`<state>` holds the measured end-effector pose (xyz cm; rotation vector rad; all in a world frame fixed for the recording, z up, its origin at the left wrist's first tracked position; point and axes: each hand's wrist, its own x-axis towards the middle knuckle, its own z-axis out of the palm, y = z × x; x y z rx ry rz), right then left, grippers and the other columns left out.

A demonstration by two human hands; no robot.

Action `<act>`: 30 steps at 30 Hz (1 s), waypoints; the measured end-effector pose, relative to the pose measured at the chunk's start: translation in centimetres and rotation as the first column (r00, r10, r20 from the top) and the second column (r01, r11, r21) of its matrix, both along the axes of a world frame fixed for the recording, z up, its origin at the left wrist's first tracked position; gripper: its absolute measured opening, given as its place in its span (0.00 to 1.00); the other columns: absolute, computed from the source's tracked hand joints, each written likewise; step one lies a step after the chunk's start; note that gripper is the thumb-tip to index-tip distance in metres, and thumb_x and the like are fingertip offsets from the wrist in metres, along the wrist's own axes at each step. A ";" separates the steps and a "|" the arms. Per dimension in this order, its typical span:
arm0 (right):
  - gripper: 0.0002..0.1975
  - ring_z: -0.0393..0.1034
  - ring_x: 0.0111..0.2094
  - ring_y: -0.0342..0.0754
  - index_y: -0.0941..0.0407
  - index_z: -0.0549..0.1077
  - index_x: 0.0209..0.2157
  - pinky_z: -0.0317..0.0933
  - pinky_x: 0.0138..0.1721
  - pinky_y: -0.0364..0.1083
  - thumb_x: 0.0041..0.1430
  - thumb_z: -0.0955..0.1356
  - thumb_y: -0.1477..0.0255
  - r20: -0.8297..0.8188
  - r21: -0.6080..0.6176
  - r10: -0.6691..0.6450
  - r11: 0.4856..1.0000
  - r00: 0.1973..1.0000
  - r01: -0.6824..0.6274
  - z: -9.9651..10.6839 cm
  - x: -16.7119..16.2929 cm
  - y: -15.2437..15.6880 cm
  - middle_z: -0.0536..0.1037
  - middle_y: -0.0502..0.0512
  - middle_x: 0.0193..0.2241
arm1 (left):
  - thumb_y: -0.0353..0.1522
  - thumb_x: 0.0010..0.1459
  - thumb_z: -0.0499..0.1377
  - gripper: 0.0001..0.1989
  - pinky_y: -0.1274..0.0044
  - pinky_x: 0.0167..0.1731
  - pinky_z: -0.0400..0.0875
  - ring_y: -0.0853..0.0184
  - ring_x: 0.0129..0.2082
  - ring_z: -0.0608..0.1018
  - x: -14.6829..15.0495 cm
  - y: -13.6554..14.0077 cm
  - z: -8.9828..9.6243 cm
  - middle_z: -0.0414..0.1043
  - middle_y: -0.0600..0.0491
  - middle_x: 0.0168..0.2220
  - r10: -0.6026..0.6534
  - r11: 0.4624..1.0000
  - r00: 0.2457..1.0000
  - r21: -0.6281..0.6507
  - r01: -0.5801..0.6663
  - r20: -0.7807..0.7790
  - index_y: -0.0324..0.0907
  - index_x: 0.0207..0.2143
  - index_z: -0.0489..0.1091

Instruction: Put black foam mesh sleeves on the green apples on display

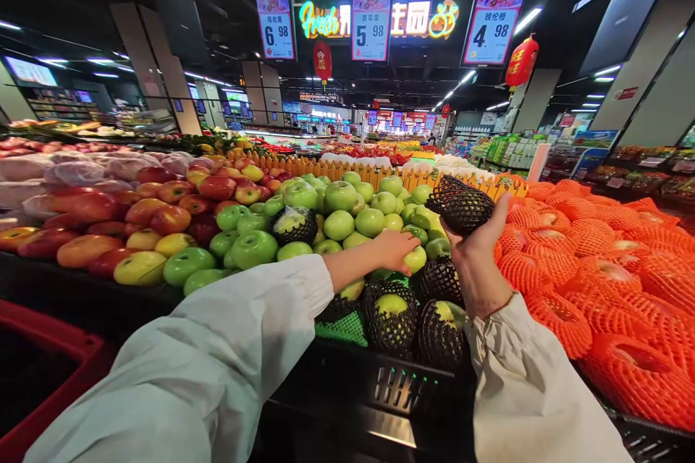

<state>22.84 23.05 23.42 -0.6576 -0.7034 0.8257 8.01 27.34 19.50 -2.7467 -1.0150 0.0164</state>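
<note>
My right hand (481,253) holds up a black foam fruit net (461,206), rounded in shape; whatever fruit is inside it is hidden by the mesh. My left hand (392,252) reaches across the heap of green apples (339,224), its fingers and thumb around a green apple (415,260). Below the hands, along the front edge, lie several apples in black foam nets (389,311). Another netted apple (294,224) sits further left among the bare green ones.
Red and yellow apples (168,221) are piled at the left, and fruits in orange foam nets (608,268) at the right. The black display crate (402,387) runs along the front. A red basket (54,333) stands at lower left. A yellow picket fence (326,170) lies behind.
</note>
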 end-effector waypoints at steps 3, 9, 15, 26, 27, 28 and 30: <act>0.29 0.76 0.49 0.55 0.52 0.67 0.48 0.77 0.35 0.51 0.47 0.68 0.51 -0.045 -0.052 -0.032 0.998 0.998 0.030 -0.1 -0.3 0.2 0.75 0.59 0.53 | 0.45 0.53 0.69 0.33 0.66 0.45 0.75 0.51 0.50 0.80 0.1 0.6 -0.6 0.76 0.42 0.54 -0.013 1.000 0.999 0.021 0.012 0.043 0.41 0.57 0.68; 0.29 0.74 0.52 0.52 0.48 0.55 0.50 0.78 0.38 0.50 0.50 0.67 0.54 0.004 -0.126 -0.235 0.964 0.972 0.233 -0.5 -0.1 0.8 0.71 0.57 0.55 | 0.45 0.50 0.69 0.32 0.65 0.46 0.75 0.50 0.50 0.80 -0.6 0.4 0.4 0.77 0.43 0.50 -0.017 0.999 0.989 0.048 0.010 0.144 0.40 0.54 0.70; 0.28 0.74 0.55 0.53 0.46 0.51 0.50 0.77 0.50 0.56 0.54 0.68 0.55 0.002 -0.065 -0.313 0.948 0.950 0.312 -1.4 0.7 2.0 0.71 0.56 0.57 | 0.41 0.50 0.69 0.32 0.66 0.52 0.73 0.51 0.53 0.78 -1.3 0.1 3.1 0.75 0.43 0.53 0.049 0.991 0.953 0.104 -0.083 0.300 0.40 0.55 0.68; 0.42 0.71 0.53 0.57 0.52 0.57 0.55 0.67 0.58 0.61 0.43 0.78 0.56 0.400 0.068 -0.424 0.898 0.813 0.435 -2.6 1.1 2.8 0.71 0.61 0.53 | 0.41 0.50 0.68 0.34 0.62 0.55 0.72 0.47 0.54 0.75 -3.9 -1.8 4.7 0.70 0.39 0.56 0.147 0.941 0.875 0.206 -0.267 0.462 0.38 0.57 0.68; 0.43 0.70 0.54 0.58 0.53 0.59 0.54 0.66 0.59 0.62 0.40 0.79 0.57 0.470 0.062 -0.411 0.898 0.781 0.436 -2.6 1.0 2.7 0.71 0.61 0.52 | 0.41 0.51 0.68 0.33 0.62 0.56 0.71 0.48 0.54 0.74 -4.4 -2.4 5.0 0.70 0.40 0.55 0.144 0.924 0.851 0.239 -0.299 0.506 0.38 0.57 0.68; 0.43 0.69 0.54 0.60 0.53 0.61 0.53 0.64 0.59 0.63 0.38 0.79 0.58 0.553 0.060 -0.391 0.900 0.736 0.433 -2.6 0.9 2.5 0.71 0.61 0.52 | 0.41 0.51 0.67 0.32 0.62 0.57 0.71 0.48 0.54 0.74 -4.9 -3.0 5.3 0.70 0.40 0.55 0.134 0.903 0.815 0.269 -0.335 0.564 0.39 0.57 0.68; 0.41 0.68 0.53 0.62 0.54 0.65 0.51 0.63 0.59 0.64 0.35 0.80 0.60 0.725 0.060 -0.320 0.912 0.610 0.406 -2.7 0.7 2.1 0.71 0.61 0.49 | 0.40 0.52 0.68 0.33 0.62 0.59 0.70 0.50 0.55 0.74 -6.0 -4.0 5.9 0.70 0.43 0.55 0.081 0.856 0.707 0.314 -0.410 0.703 0.42 0.58 0.67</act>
